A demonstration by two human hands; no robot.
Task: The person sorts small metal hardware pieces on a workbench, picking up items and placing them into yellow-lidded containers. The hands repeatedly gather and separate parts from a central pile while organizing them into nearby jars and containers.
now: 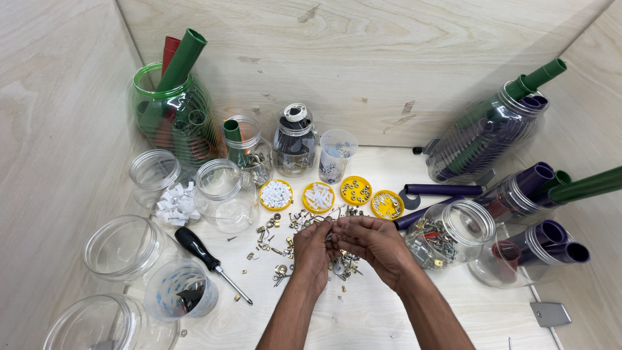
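Observation:
My left hand (311, 249) and my right hand (372, 243) meet over a scatter of small metal hardware (278, 249) on the pale wooden table. Their fingertips pinch together around a tiny metal piece (332, 234), too small to identify. Just beyond the hands stand several yellow lids: one (276, 194) with white beads, one (319, 197) with white plugs, one (356, 190) with nuts, and one (387, 204) with screws.
A black-handled screwdriver (204, 254) lies left of the hands. Clear plastic jars (227, 194) crowd the left side, a tilted jar of hardware (444, 236) sits right. A green jar (172, 113) with tubes and jars of purple and green tubes (486, 133) line the back and right.

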